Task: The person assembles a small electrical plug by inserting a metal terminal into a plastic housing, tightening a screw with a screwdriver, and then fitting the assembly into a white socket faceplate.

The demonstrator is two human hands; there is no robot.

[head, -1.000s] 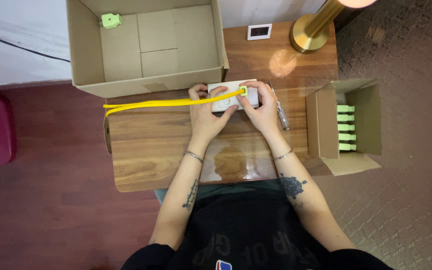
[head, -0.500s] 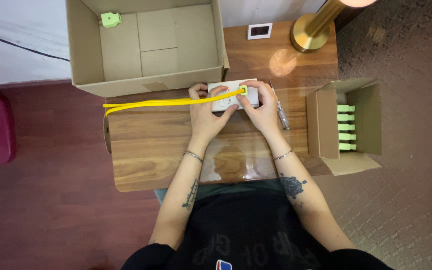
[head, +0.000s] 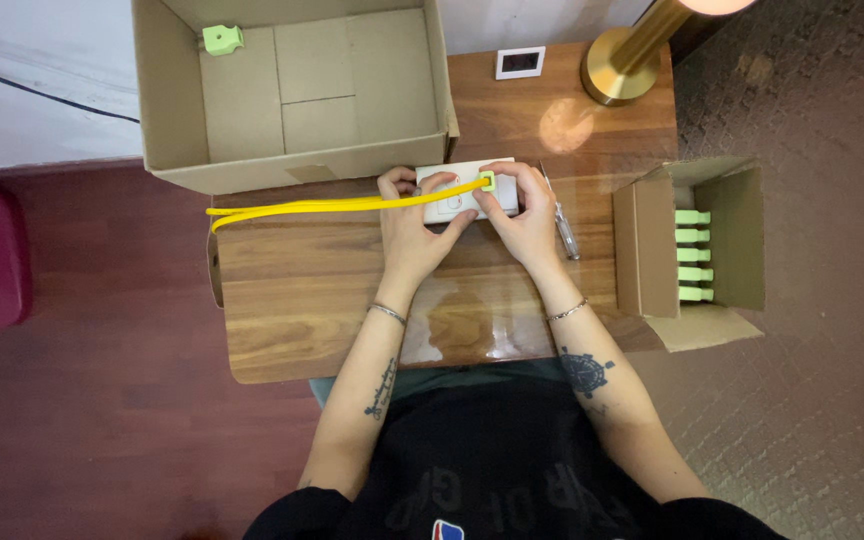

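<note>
Two hands parked on one small white plate (head: pixel 464 192), right by the far edge of the wooden table (head: pixel 292 300), roughly mid-width. Only the head view to go on, looking straight down.

Left hand (head: pixel 414 222) curled over the plate's left half, fingers bent down onto it and pinning the yellow cable (head: pixel 332 206) against it. Right hand (head: pixel 524 215) closed around the plate's right end, thumb and forefinger pinched at the small green clip (head: pixel 488 181) where the cable ends. Can't tell how hard either grip is.

Key bit: cable's long axis running almost parallel to the far edge, from the clip out leftward past the left hand, then looping back near the table's left edge. So the free length lying entirely to the left, left hand nearer to it, right hand nearer the clip end.

Big open cardboard box (head: pixel 292 90) touching the far-left corner, one green piece (head: pixel 222 39) inside. Smaller box (head: pixel 687 250) off the right edge, row of green clips inside. Screwdriver (head: pixel 560 215) just beside the right hand. Brass lamp base (head: pixel 624 72) at the far-right corner.
</note>
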